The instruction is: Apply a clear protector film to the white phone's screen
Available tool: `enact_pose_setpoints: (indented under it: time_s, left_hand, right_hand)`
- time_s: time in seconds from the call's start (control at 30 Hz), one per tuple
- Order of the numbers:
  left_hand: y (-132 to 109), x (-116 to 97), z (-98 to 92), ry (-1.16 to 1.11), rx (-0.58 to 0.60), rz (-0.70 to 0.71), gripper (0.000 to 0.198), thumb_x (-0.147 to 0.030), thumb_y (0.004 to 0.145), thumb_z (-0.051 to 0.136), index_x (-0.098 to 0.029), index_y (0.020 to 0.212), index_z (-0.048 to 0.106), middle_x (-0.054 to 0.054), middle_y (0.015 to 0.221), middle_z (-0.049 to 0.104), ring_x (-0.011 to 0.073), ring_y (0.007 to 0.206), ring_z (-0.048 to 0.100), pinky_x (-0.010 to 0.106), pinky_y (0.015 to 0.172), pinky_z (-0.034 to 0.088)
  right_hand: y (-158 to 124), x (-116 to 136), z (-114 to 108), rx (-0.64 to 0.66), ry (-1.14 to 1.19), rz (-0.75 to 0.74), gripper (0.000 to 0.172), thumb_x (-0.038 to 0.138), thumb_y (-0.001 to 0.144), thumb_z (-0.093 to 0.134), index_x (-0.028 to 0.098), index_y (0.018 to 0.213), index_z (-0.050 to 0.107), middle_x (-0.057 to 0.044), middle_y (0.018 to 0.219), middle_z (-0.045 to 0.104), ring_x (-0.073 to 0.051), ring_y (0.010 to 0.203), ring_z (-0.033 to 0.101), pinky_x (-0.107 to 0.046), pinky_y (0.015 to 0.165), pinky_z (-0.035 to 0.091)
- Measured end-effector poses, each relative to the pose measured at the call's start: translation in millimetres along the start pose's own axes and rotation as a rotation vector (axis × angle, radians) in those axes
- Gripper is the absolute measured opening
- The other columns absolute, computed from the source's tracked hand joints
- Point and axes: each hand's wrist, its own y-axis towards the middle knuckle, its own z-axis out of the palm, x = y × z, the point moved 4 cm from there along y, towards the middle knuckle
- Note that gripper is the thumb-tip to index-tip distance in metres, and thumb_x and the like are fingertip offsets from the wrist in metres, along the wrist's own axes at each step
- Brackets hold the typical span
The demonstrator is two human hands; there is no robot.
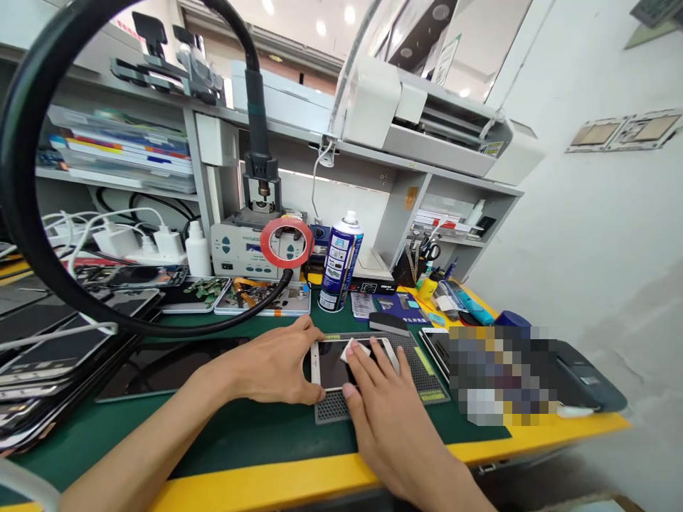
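A white-framed smartphone (331, 368) lies face up, sideways, on a grey perforated mat (335, 408). My left hand (277, 363) grips its left end, thumb at the near edge and fingers at the far edge. My right hand (387, 395) lies over the right part of the phone with its fingers stretched out. Under those fingertips a small white wipe (349, 351) is pressed against the dark screen. Part of the wipe and much of the phone's right side are hidden by the hand.
A blue spray can (340, 263) stands behind the mat. Stacked phones and screens (32, 363) fill the left. The black ring-shaped hose (16, 213) of a grey station (229, 249) loops overhead. Another phone (436, 348) lies right of the mat, near a blurred patch (501, 373).
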Motion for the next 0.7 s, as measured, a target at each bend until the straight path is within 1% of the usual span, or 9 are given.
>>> enact_pose_setpoints:
  time_s: [0.07,0.13,0.23,0.33,0.4,0.47,0.53,0.63,0.7]
  left_hand:
    - [-0.9,0.1,-1.7,-0.017,0.013,-0.003,0.075,-0.055,0.072,0.07,-0.02,0.137,0.054,0.009,0.118,0.059,0.029,0.101,0.064,0.034,0.075,0.052]
    - [-1.6,0.6,-3.0,-0.022,0.032,-0.015,0.071,-0.055,0.072,0.071,-0.021,0.132,0.056,0.008,0.116,0.058,0.0297,0.103,0.063,0.033,0.074,0.052]
    - [-1.9,2.0,-3.5,-0.014,0.043,-0.03,0.069,-0.056,0.071,0.071,-0.021,0.129,0.057,0.009,0.118,0.058,0.0304,0.106,0.062,0.035,0.079,0.053]
    - [-1.4,4.1,-2.4,-0.01,0.038,-0.045,0.074,-0.056,0.07,0.073,-0.02,0.131,0.056,0.011,0.124,0.057,0.0316,0.11,0.061,0.036,0.086,0.052]
    - [-1.3,4.9,-2.1,-0.01,0.035,-0.046,0.072,-0.057,0.069,0.073,-0.02,0.129,0.057,0.011,0.125,0.057,0.0316,0.109,0.061,0.035,0.084,0.051]
    - [-1.4,4.4,-2.9,-0.009,0.038,-0.037,0.067,-0.056,0.07,0.073,-0.02,0.125,0.06,0.01,0.119,0.059,0.0293,0.102,0.063,0.034,0.078,0.051]
    - [-1.8,3.1,-5.1,-0.003,0.044,-0.025,0.063,-0.056,0.07,0.072,-0.02,0.121,0.061,0.007,0.112,0.06,0.0267,0.095,0.064,0.032,0.074,0.051]
    - [-2.4,1.3,-9.0,0.007,0.061,-0.021,0.071,-0.056,0.07,0.071,-0.018,0.129,0.059,0.007,0.109,0.061,0.0251,0.09,0.063,0.031,0.072,0.05]
    - [-2.7,0.8,-10.9,0.009,0.073,-0.027,0.079,-0.057,0.071,0.071,-0.015,0.136,0.055,0.008,0.11,0.061,0.0249,0.089,0.063,0.031,0.071,0.05]
  right_hand:
    - [-8.5,8.0,0.3,0.036,0.026,-0.044,0.055,0.046,0.109,0.024,0.026,0.159,0.037,0.005,0.163,0.028,-0.035,0.154,0.02,-0.068,0.123,0.016]
    - [-18.8,6.6,0.1,0.066,0.012,-0.07,0.055,0.046,0.108,0.026,0.027,0.159,0.037,0.005,0.163,0.027,-0.037,0.153,0.02,-0.071,0.121,0.018]
    - [-31.3,-11.8,0.7,0.063,-0.075,-0.054,0.055,0.042,0.107,0.029,0.024,0.158,0.039,0.001,0.162,0.027,-0.041,0.152,0.023,-0.076,0.115,0.025]
    - [-36.5,-31.8,1.9,0.004,-0.16,0.012,0.054,0.038,0.106,0.03,0.02,0.155,0.044,-0.002,0.161,0.032,-0.041,0.15,0.028,-0.078,0.113,0.029]
    - [-36.0,-33.5,3.1,-0.027,-0.176,0.042,0.054,0.037,0.106,0.03,0.018,0.154,0.046,-0.003,0.159,0.035,-0.041,0.149,0.03,-0.077,0.113,0.029]
    - [-32.7,-23.2,4.9,-0.032,-0.159,0.042,0.055,0.038,0.106,0.03,0.016,0.153,0.047,-0.004,0.159,0.035,-0.041,0.15,0.028,-0.077,0.114,0.028]
    - [-27.5,-4.4,6.7,-0.021,-0.109,0.012,0.056,0.04,0.106,0.03,0.016,0.155,0.044,-0.003,0.161,0.031,-0.041,0.151,0.025,-0.076,0.116,0.026]
    - [-19.3,24.7,7.3,0.005,-0.007,-0.061,0.056,0.042,0.107,0.028,0.02,0.158,0.037,0.002,0.163,0.024,-0.039,0.153,0.018,-0.075,0.119,0.021]
    - [-16.3,34.9,6.2,0.028,0.043,-0.099,0.057,0.044,0.108,0.025,0.023,0.16,0.033,0.004,0.164,0.021,-0.037,0.154,0.016,-0.074,0.12,0.018]
